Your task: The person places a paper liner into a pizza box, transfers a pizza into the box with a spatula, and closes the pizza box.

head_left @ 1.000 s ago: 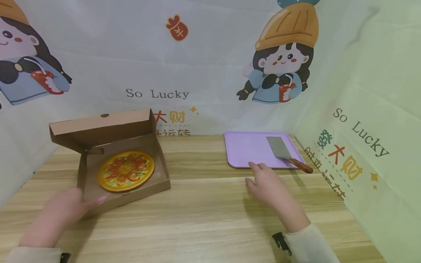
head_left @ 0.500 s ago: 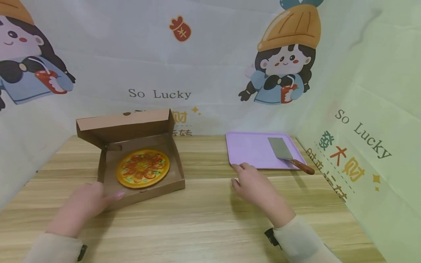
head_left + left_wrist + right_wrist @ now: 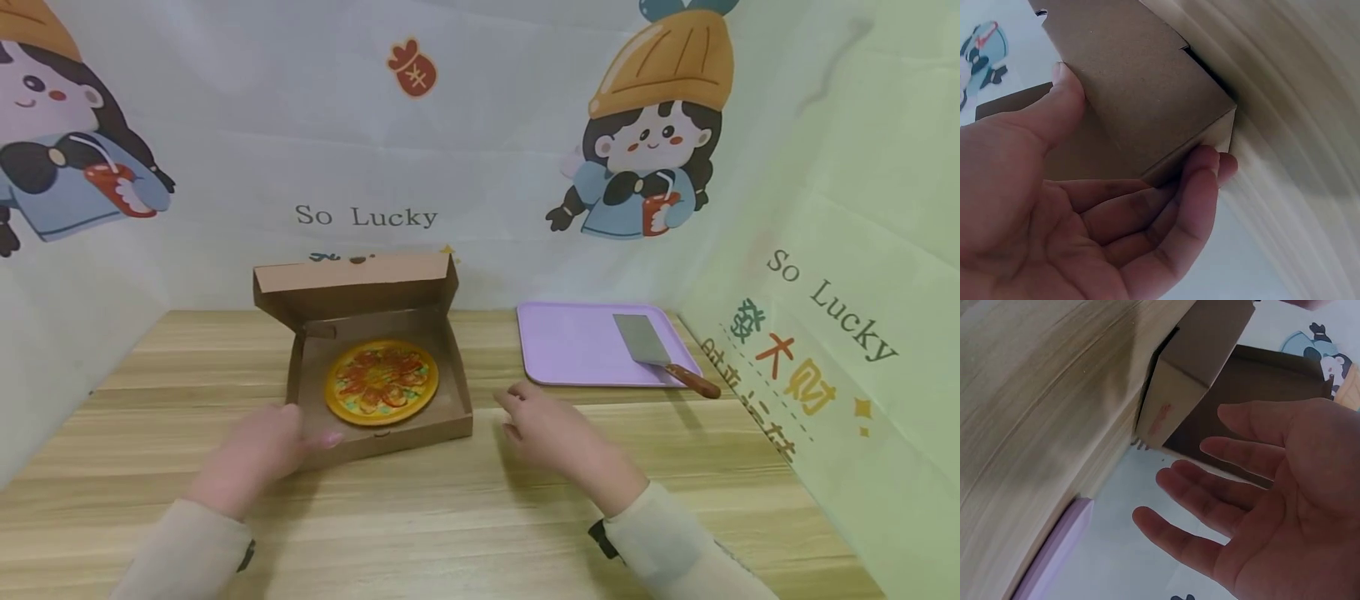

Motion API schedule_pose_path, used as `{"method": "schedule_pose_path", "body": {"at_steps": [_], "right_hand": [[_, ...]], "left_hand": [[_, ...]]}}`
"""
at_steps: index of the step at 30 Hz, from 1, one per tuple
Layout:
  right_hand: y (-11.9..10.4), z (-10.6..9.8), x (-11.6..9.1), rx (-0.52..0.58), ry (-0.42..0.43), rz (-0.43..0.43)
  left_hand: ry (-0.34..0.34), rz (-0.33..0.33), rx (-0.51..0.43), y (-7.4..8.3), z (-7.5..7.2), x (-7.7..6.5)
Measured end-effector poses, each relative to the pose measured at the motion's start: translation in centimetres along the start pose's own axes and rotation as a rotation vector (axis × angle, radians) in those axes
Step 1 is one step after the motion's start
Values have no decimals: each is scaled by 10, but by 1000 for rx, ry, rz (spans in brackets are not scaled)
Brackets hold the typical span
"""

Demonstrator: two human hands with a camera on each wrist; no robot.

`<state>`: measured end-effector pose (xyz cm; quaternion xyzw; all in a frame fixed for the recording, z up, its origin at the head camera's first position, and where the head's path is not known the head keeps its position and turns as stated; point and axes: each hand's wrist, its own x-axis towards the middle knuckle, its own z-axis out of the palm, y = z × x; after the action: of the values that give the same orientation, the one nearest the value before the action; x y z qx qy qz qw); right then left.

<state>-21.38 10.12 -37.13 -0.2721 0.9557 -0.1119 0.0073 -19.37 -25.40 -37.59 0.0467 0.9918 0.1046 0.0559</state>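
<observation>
A brown cardboard pizza box point(image 3: 420, 442) stands on the table with its lid point(image 3: 360, 287) raised. In it lies a round toy-like pizza point(image 3: 381, 382) with a yellow rim. My left hand point(image 3: 258, 454) grips the box's front left corner. In the left wrist view its thumb point(image 3: 1063, 94) lies over the wall and its fingers point(image 3: 1200, 187) bend against the side. My right hand point(image 3: 555, 437) is just right of the box, apart from it. Its fingers point(image 3: 1179, 540) are spread and loosely bent in the right wrist view, holding nothing.
A purple tray point(image 3: 562, 346) lies at the back right. Across its right side rests a spatula point(image 3: 645, 340), its wooden handle point(image 3: 693, 381) jutting over the front rim. Printed cloth walls point(image 3: 495, 167) close off the back and the right of the wooden table point(image 3: 420, 533).
The box has slid to the right with the pizza in it, my left hand moving along with it. My right hand has moved left, from the tray's front edge toward the box.
</observation>
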Motion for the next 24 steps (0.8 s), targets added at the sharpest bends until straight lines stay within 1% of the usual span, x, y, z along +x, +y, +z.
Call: {"method": "schedule_pose_path", "body": {"at_steps": [3, 6, 10, 12, 16, 19, 23, 24], "right_hand": [[0, 0, -1, 0, -20, -29], [0, 0, -2, -3, -54, -39], [0, 1, -6, -42, -109, -36], [1, 2, -8, -64, -133, -27], [4, 2, -11, -87, -148, -6], [6, 2, -13, -114, -152, -1], [9, -1, -13, -178, -130, -8], [10, -2, -13, -194, -118, -9]], "left_hand": [[10, 21, 4, 15, 1, 5], [22, 37, -2, 28, 3, 8], [35, 54, -6, 43, 6, 11], [27, 55, -5, 49, 7, 12], [4, 40, -23, 57, 8, 16], [0, 35, -45, 60, 7, 19], [11, 63, -25, 64, 6, 25], [18, 82, -10, 66, 6, 27]]}}
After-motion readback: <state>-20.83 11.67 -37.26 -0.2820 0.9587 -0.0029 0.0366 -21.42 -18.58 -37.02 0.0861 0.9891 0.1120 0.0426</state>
